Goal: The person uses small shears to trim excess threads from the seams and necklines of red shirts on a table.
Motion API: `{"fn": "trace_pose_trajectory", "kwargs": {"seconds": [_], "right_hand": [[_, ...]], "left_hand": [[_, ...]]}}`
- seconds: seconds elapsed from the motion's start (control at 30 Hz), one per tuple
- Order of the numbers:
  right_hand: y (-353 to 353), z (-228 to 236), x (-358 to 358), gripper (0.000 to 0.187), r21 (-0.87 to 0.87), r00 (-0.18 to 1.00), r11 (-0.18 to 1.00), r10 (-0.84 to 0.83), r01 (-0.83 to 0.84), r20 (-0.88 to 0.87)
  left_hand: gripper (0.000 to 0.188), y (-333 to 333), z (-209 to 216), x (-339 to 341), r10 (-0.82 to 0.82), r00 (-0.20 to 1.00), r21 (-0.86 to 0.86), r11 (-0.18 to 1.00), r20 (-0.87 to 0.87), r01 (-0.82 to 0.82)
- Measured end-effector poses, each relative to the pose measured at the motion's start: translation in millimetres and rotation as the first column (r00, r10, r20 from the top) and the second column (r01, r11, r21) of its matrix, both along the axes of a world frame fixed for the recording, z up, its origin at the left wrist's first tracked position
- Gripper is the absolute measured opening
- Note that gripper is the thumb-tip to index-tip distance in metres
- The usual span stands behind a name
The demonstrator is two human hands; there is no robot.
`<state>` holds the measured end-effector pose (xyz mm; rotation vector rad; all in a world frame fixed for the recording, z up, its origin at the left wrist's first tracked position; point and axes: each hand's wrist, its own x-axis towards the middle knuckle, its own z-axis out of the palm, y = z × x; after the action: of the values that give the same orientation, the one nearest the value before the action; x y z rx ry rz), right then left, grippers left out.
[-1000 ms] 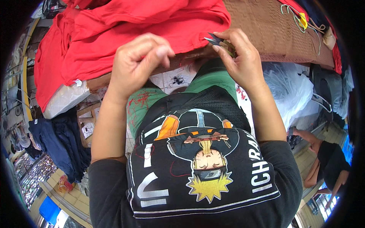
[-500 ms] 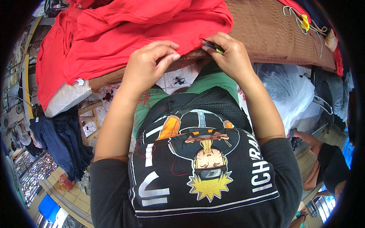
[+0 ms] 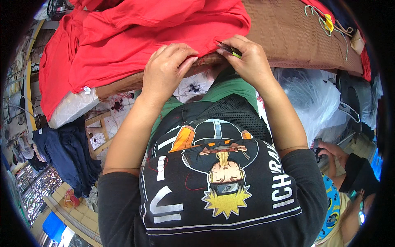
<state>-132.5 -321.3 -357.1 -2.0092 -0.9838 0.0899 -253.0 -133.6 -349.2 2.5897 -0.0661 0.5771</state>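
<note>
A red garment [image 3: 123,49] lies in folds over the padded table edge in front of me. At its near hem, my left hand [image 3: 168,68] is closed, thumb and fingertips pinching the cloth edge. Between the thumb and fingers of my right hand [image 3: 249,57] is a small pair of dark thread snips [image 3: 225,46] with a bit of bright green. Their pointed tip reaches left to the garment's edge. The rest of the snips is hidden by my fingers.
Brown patterned cloth [image 3: 296,37] covers the table. Hooks and a yellow piece [image 3: 328,24] lie at far right. A clear plastic bag [image 3: 306,103] is by my right forearm. Dark blue garments [image 3: 68,152] hang at left. Other people [image 3: 358,177] are at lower right.
My left hand has moved slightly right, and its thumb and fingers have closed at the hem. My right hand with the snips has barely shifted. More of the people at lower right shows.
</note>
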Motion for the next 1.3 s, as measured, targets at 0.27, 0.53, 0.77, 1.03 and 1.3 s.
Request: {"fn": "trace_pose_trajectory", "kwargs": {"seconds": [0.27,0.53,0.77,1.03,1.3], "right_hand": [[1,1,0,0.017,-0.005,1.000,1.000,-0.016,0.016,-0.008],[-1,4,-2,0.022,-0.031,0.999,0.999,-0.020,0.021,0.049],[-5,28,-23,0.029,0.036,0.979,0.994,0.096,-0.104,0.179],[0,21,-28,0.022,-0.060,0.947,0.987,0.163,-0.152,0.279],[-3,30,-16,0.021,-0.088,0.944,0.989,0.139,-0.118,0.300]], "left_hand": [[0.011,-4,1,-1,0.016,1.000,0.123,0.992,-0.004,-0.016],[0.012,7,21,-12,-0.069,0.982,-0.179,0.983,-0.174,0.038],[0.013,2,29,-23,-0.070,0.986,-0.248,0.968,-0.152,0.031],[0.012,-2,29,-23,-0.068,0.990,-0.253,0.967,-0.125,0.034],[0.034,20,63,-22,-0.381,0.921,-0.185,0.914,-0.086,0.360]]}}
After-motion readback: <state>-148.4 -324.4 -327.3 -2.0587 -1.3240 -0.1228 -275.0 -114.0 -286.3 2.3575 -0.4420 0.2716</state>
